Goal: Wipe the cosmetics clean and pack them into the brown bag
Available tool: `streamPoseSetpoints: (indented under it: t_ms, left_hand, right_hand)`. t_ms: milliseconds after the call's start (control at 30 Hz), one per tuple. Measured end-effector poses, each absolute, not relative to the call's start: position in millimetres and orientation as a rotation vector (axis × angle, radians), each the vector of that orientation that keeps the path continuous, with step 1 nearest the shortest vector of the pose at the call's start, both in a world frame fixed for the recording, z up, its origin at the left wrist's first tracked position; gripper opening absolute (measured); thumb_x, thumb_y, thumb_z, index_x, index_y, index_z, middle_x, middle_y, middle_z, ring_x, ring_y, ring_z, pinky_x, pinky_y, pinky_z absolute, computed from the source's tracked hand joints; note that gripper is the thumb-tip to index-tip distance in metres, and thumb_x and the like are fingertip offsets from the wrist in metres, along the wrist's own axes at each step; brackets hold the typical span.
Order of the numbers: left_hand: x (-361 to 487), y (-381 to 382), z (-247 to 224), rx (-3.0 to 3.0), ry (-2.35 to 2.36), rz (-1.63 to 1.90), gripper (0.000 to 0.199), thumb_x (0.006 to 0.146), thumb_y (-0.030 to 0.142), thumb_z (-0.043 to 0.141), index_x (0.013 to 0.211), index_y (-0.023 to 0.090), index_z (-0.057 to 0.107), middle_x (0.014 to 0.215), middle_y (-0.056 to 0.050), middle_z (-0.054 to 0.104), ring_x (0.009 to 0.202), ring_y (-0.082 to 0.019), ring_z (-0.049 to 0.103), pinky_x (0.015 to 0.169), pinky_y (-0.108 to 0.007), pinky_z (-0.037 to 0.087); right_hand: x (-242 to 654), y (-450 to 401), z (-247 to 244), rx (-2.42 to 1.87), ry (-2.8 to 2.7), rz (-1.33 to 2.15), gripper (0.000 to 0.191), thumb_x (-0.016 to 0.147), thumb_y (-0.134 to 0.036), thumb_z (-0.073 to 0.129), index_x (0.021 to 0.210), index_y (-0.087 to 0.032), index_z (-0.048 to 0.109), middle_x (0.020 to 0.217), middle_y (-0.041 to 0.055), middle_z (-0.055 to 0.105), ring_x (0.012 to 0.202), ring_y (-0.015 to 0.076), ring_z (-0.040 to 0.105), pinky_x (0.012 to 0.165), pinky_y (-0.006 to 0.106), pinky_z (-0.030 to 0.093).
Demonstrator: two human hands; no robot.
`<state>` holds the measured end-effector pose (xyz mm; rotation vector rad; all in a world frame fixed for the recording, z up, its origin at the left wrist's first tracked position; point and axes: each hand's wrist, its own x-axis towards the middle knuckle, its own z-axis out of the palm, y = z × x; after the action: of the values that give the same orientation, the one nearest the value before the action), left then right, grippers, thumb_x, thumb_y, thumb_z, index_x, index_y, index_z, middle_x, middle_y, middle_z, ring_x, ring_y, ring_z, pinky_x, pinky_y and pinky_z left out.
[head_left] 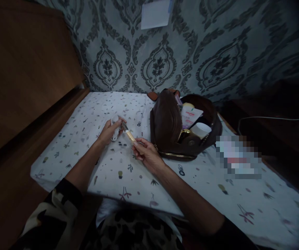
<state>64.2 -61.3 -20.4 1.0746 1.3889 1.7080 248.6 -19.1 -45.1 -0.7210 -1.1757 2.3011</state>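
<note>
My left hand [108, 132] is closed around a white looped bundle [115, 119] that looks like a coiled cable, though its exact kind is unclear. In my right hand [148, 154] I grip the lower end of a slim gold tube [130, 135] between thumb and fingers. The tube's dark upper end reaches the fingertips of my left hand; whether they hold it I cannot tell. Just right of my hands stands a brown leather bag [166, 121], unzipped. Inside it show a white packet with red print [191, 114], a white round lid [201, 129] and other small items.
A white patterned cloth [128, 170] covers the table. To the right of the bag lies a pixelated item [238, 158]. A wooden panel [29, 62] rises at left, patterned wallpaper [158, 64] lies behind, and a white cord [274, 118] crosses the dark right side.
</note>
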Motion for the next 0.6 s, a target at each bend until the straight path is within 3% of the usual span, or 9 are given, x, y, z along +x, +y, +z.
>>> streamPoseSetpoints:
  t_ms: [200,367,600]
  left_hand:
    - [64.7,-60.2,-19.4,1.058,1.418,1.712,0.041,0.066,0.051,0.079,0.080,0.016,0.063,0.064,0.001,0.059,0.050,-0.009,0.049,0.041,-0.018,0.037]
    - [64.2,-61.1,-18.2,1.041,1.424,1.671,0.035,0.068,0.044,0.075,0.087,0.016,0.066,0.064,0.000,0.060,0.051,-0.010,0.051,0.039,-0.018,0.034]
    - [63.7,-59.7,-21.1,1.056,1.427,1.684,0.037,0.068,0.047,0.077,0.084,0.016,0.064,0.063,0.000,0.061,0.051,-0.010,0.052,0.039,-0.018,0.036]
  right_hand:
    - [249.4,-19.0,-46.0,-0.717,-1.185,2.297,0.050,0.056,-0.045,0.088,0.085,-0.019,0.057,0.064,-0.0035,0.061,0.049,0.0060,0.046,0.042,0.019,0.022]
    - [250.1,-19.5,-45.4,-0.700,-1.192,2.293,0.047,0.059,-0.046,0.086,0.085,-0.019,0.058,0.065,-0.0029,0.061,0.050,0.0062,0.047,0.043,0.019,0.022]
    - [250.5,-20.7,-43.3,-0.708,-1.184,2.306,0.050,0.056,-0.048,0.087,0.084,-0.019,0.057,0.064,-0.0035,0.061,0.049,0.0056,0.046,0.042,0.018,0.021]
